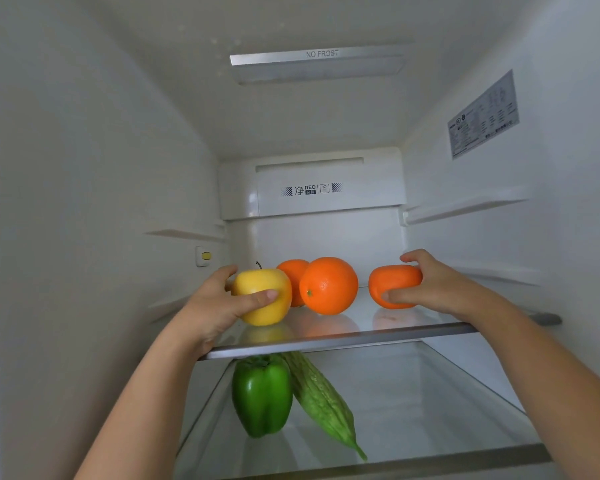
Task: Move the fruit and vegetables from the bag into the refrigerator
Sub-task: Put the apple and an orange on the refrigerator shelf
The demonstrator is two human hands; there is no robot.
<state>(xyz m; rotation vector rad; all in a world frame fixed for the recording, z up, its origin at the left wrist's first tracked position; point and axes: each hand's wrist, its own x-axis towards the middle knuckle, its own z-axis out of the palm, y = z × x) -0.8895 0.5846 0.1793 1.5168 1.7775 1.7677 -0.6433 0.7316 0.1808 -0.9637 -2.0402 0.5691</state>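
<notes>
Gripping the apple (257,279), the left hand (219,303) curls thumb and fingers round it at the shelf's (326,338) left front. The right hand (440,289) clamps a tangerine (392,280) at the right. Both fruits seem to rest on the glass, each lying beyond its palm, 2 oranges (328,285) between them. Releasing likely means opening the fingers and drawing straight back. Pepper (260,393) and gourd (323,400) lie below.
</notes>
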